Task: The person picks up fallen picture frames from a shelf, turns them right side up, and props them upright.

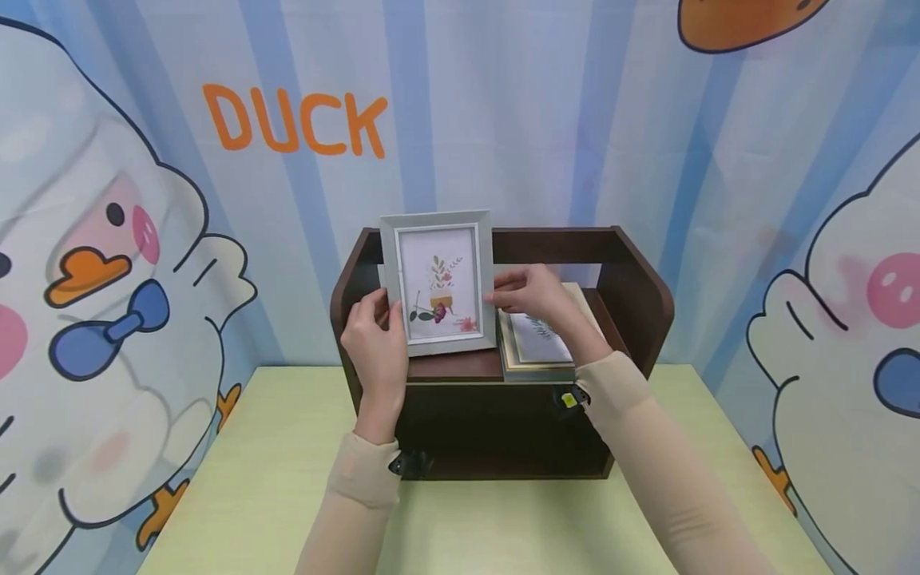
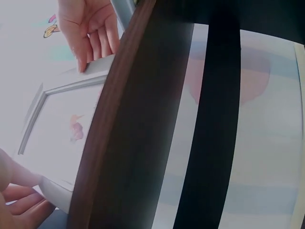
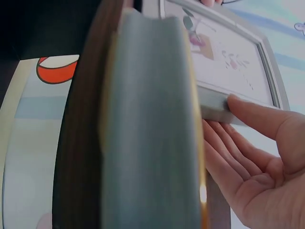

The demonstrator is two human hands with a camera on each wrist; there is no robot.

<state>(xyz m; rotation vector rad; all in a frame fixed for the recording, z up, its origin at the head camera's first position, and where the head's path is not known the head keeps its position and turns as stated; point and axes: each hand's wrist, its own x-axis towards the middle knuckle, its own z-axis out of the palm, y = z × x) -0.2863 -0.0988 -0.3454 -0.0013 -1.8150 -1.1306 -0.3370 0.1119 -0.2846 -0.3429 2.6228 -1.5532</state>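
A picture frame [image 1: 440,271] with a grey border and a plant-in-pot print leans slightly on the upper board of a dark brown shelf [image 1: 636,295], toward its left side. My left hand [image 1: 375,343] grips the frame's lower left edge, thumb in front. At the right edge, my right hand [image 1: 535,295] pinches the frame between thumb and fingers; in the right wrist view that thumb [image 3: 257,112] lies on the grey border. Beside the frame, partly behind my right wrist, lies a stack of books [image 1: 535,343], the top one showing a leaf print.
The shelf stands on a pale yellow-green table [image 1: 496,527]. Its raised side panels flank both hands, and the lower compartment [image 1: 503,427] is dark. Behind hangs a blue-and-white striped curtain [image 1: 489,120] with duck drawings.
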